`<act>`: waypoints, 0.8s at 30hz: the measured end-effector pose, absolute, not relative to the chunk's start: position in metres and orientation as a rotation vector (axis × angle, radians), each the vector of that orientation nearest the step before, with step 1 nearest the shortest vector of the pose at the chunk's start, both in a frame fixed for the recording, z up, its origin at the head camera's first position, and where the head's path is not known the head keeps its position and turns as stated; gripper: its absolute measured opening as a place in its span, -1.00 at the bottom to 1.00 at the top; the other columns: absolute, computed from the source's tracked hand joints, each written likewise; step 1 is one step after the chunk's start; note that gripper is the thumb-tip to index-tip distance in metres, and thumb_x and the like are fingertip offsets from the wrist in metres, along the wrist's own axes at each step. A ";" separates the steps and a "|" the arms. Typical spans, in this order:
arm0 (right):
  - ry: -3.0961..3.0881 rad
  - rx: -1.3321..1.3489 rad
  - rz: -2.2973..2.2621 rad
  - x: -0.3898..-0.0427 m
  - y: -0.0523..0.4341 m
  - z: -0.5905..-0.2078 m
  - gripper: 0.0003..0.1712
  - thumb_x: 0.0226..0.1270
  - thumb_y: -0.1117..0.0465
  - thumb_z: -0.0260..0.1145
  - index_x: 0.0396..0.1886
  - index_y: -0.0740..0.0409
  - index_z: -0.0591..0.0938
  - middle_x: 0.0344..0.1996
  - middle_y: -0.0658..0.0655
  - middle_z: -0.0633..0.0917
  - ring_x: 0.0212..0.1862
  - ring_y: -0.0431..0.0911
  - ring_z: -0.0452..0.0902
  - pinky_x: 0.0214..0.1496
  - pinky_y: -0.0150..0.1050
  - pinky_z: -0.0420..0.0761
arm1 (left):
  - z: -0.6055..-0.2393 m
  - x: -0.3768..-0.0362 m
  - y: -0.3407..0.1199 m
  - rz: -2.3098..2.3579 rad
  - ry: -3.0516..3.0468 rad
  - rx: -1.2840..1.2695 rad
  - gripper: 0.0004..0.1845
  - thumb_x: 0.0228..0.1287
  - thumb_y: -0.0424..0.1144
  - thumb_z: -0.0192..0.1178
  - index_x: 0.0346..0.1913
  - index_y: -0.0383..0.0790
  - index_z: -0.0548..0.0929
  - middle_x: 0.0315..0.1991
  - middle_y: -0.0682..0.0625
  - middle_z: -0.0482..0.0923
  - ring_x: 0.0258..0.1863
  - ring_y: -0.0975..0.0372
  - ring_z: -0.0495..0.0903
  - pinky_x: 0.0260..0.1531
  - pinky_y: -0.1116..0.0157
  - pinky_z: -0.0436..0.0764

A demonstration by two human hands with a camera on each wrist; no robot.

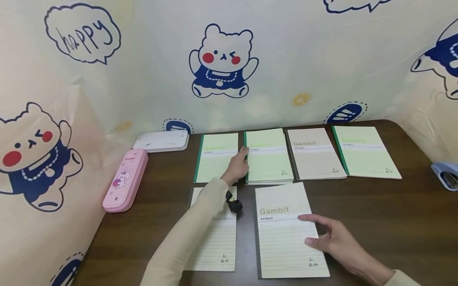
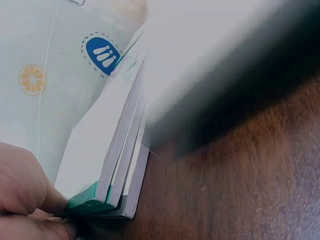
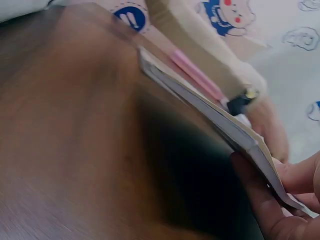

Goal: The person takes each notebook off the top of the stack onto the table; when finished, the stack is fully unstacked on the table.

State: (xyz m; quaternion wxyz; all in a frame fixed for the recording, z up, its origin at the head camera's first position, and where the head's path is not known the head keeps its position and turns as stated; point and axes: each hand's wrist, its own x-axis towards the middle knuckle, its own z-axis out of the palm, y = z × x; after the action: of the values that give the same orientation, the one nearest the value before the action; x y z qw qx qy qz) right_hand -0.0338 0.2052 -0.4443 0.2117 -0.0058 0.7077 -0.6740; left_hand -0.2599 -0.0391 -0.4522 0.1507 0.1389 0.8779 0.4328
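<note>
From my far end, I see a pink pencil case [image 1: 125, 180] leftmost on the dark wooden counter [image 1: 393, 222], with a flat white case [image 1: 162, 141] just behind it. Next come a green-spined notebook [image 1: 214, 159] at the back and a grey-spined one [image 1: 218, 228] nearer me, partly under the left forearm. My left hand [image 1: 237, 165] touches the spine side of a notebook stack [image 1: 270, 159] (I can't tell whether the fingers grip it). In front of that stack, the held notebook [image 1: 282, 250] is raised off the counter, its right edge pinched between thumb and fingers of my part-closed right hand [image 1: 334, 240]. Behind it lie a dark-spined notebook [image 1: 316, 155], then another green-spined one [image 1: 368, 153]; a blue object [image 1: 447, 174] sits far right.
</note>
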 end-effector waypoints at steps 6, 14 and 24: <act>2.388 -0.252 -1.586 -0.033 0.189 -0.454 -0.35 0.08 0.15 0.36 0.20 0.16 0.42 -0.37 0.07 0.62 -0.49 -0.27 0.53 -0.43 -0.40 0.53 | -0.450 -0.259 -0.040 1.243 2.516 0.365 -0.43 0.36 -0.45 -0.28 0.41 -0.17 -0.05 0.44 -0.04 -0.29 0.22 0.00 0.25 0.05 0.22 0.35; 2.941 -0.418 -0.786 -0.035 0.179 -0.440 -0.43 0.06 -0.02 0.35 0.13 -0.05 0.53 -0.60 -0.13 0.27 -0.59 -0.33 0.09 -0.60 -0.50 0.20 | -0.447 -0.258 -0.040 1.273 2.497 0.377 -0.43 0.37 -0.46 -0.29 0.41 -0.19 -0.05 0.44 -0.05 -0.29 0.38 0.13 -0.11 0.23 0.17 0.19; 3.084 -0.504 -0.988 -0.146 0.195 -0.418 -0.45 0.21 0.10 0.26 0.15 0.27 0.45 -0.16 0.28 0.60 -0.28 0.01 0.56 -0.32 -0.15 0.57 | -0.453 -0.257 -0.038 1.260 2.527 0.383 -0.43 0.36 -0.46 -0.29 0.41 -0.20 -0.05 0.43 -0.09 -0.28 0.31 0.09 0.10 0.04 0.23 0.33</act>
State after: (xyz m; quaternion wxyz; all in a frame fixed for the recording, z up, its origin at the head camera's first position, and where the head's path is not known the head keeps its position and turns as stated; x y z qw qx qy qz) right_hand -0.1459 0.1953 -0.4183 -0.0680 -0.1535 0.9388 -0.3009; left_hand -0.2572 -0.0379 -0.4530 0.1457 0.1329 0.8774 0.4374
